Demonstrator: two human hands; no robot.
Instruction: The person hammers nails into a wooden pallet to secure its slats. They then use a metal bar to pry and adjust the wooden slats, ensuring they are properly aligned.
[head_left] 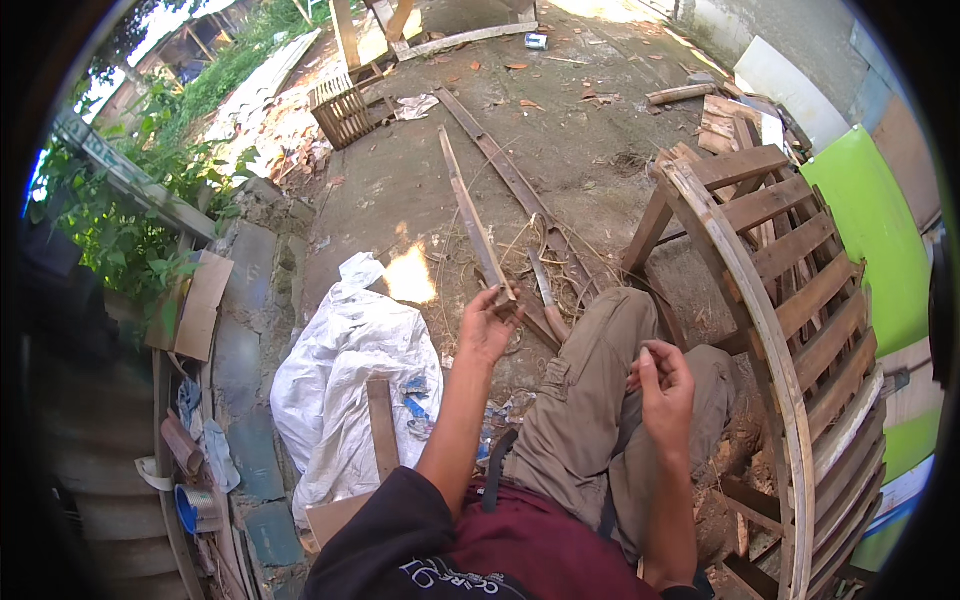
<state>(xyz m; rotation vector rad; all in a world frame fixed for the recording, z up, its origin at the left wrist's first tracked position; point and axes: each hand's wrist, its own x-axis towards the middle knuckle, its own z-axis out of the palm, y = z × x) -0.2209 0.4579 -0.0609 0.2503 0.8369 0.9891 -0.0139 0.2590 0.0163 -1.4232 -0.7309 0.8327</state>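
Observation:
A long, narrow wooden strip [465, 205] stretches away from me over the ground. Its near end lies at the curled fingers of my left hand [487, 328], which look closed around it between thumb and fingertips. Above my right knee, my right hand [665, 385] is raised with the fingers bent in toward the thumb. Whatever it may hold is hidden. Between my left hand and my knee, a machete-like blade with a brown handle [545, 285] lies beside a long dark rail [515, 180] and tangled dry stems.
A curved slatted wooden frame [790, 330] stands close on my right, before a bright green panel [870, 230]. At my left lie a white sack [350, 350] and a block wall [250, 370]. Farther off are a slatted crate [342, 110] and a can [536, 42].

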